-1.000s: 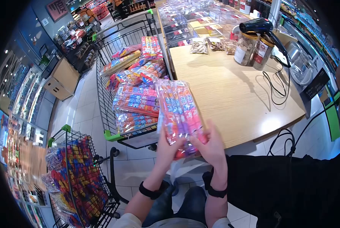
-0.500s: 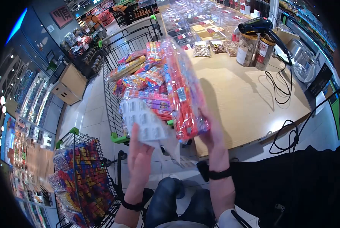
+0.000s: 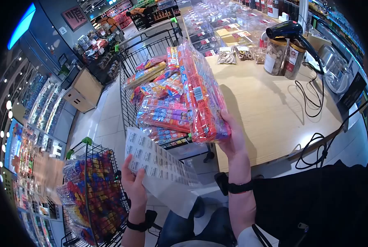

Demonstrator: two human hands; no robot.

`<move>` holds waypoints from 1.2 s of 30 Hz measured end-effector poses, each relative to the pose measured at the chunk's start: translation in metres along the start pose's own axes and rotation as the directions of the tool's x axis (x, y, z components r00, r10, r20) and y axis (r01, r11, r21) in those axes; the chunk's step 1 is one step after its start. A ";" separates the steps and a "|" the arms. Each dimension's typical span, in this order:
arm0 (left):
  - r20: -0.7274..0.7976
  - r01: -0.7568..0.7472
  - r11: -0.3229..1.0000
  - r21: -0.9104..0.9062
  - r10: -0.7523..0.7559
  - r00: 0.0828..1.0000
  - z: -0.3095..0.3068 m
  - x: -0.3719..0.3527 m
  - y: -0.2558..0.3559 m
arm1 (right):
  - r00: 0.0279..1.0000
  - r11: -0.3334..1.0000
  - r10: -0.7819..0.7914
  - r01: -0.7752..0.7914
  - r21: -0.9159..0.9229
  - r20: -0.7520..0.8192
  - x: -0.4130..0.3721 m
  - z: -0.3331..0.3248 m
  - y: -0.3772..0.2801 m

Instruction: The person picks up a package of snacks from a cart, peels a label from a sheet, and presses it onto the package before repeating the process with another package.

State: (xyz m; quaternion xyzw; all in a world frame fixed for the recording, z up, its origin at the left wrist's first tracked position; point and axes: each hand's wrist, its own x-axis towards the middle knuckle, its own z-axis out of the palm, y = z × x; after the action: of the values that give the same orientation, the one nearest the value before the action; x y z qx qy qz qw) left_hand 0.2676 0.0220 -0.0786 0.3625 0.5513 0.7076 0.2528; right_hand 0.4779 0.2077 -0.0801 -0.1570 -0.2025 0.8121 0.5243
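My left hand [image 3: 133, 187] pinches the edge of a long sheet of white barcode stickers [image 3: 157, 162], which hangs in a curve toward my knees. In my right hand [image 3: 235, 138] is a long, clear-wrapped pack [image 3: 200, 101] of red, pink and purple pieces, gripped near its lower end. A white barcode label shows on the pack's front. The pack is tilted upright between the shopping cart and the table, its far end over the cart. Similar bright packs [image 3: 163, 113] lie piled in the cart just beyond the sheet.
A wire shopping cart [image 3: 125, 101] stands ahead, beside a wooden table [image 3: 270, 111]. Bagged dried goods [image 3: 226, 57], jars [image 3: 275, 57] and a black hair dryer [image 3: 284, 29] with a trailing cord are on the table. Another loaded cart [image 3: 85, 181] is at lower left.
My left hand has moved left and down, and the sticker sheet has swung out, showing its barcode rows. My right hand keeps hold of the pack, raised slightly. The view has shifted a little.
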 end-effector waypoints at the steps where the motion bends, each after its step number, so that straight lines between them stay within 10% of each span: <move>1: -0.007 0.007 1.000 0.015 -0.007 1.000 0.002 0.000 0.000 | 1.000 1.000 -0.006 0.006 -0.007 0.005 0.000 0.000 -0.002; 36: 0.063 0.053 0.997 -0.048 -0.050 0.997 0.003 -0.006 -0.020 | 0.982 0.991 -0.002 -0.024 0.129 0.191 0.003 0.003 0.019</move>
State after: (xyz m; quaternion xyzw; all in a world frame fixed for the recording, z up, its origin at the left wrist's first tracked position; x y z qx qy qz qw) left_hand 0.2725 0.0243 -0.0990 0.3637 0.5347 0.7026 0.2969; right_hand 0.4604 0.2034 -0.0865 -0.0449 -0.1973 0.8378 0.5072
